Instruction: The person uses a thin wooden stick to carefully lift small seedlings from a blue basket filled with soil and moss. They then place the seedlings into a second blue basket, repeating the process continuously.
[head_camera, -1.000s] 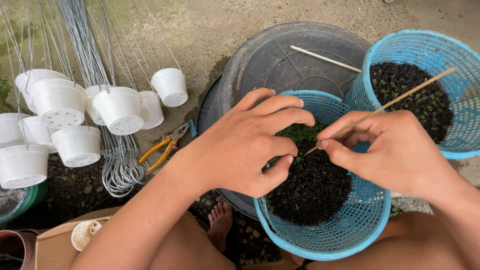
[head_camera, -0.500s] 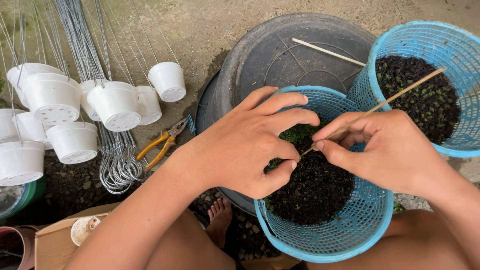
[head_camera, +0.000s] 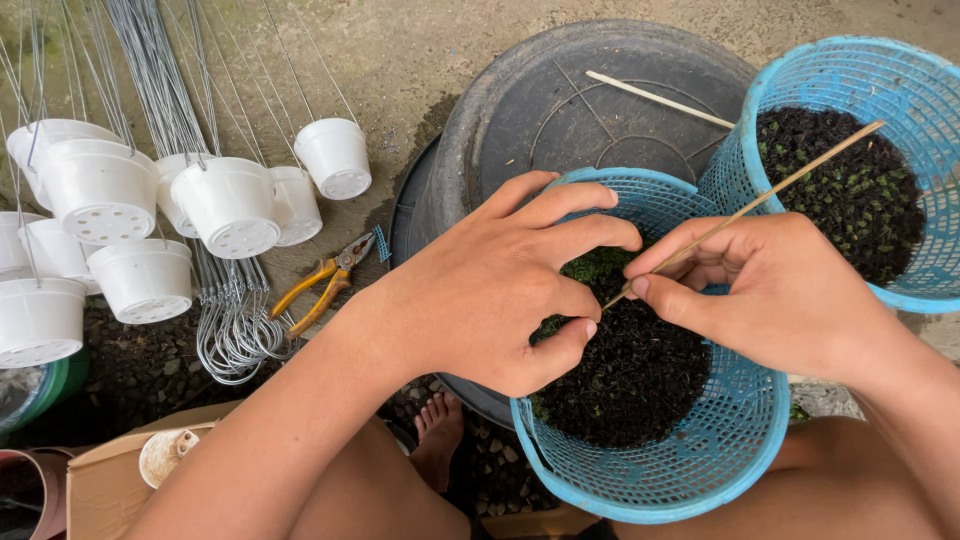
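A blue plastic mesh basket (head_camera: 690, 470) full of dark soil with small green seedlings rests on my lap. My left hand (head_camera: 500, 285) curls over its left rim, fingertips touching the green seedlings (head_camera: 595, 265) in the soil. My right hand (head_camera: 770, 290) pinches a thin wooden stick (head_camera: 790, 180) between thumb and fingers, its tip pointing down into the soil beside my left fingers. The stick's far end reaches over a second blue basket (head_camera: 890, 80), also holding dark soil with tiny plants.
An upturned dark grey tub (head_camera: 540, 100) with another stick (head_camera: 655, 98) on it lies behind the baskets. Several white hanging pots (head_camera: 230, 205) with wire hangers (head_camera: 235, 330) and orange-handled pliers (head_camera: 325, 282) lie at left. My bare foot (head_camera: 438, 438) rests on gravel below.
My left fingers have curled slightly closer around the seedlings, and the stick's tip has shifted a little toward them. The baskets stay where they were.
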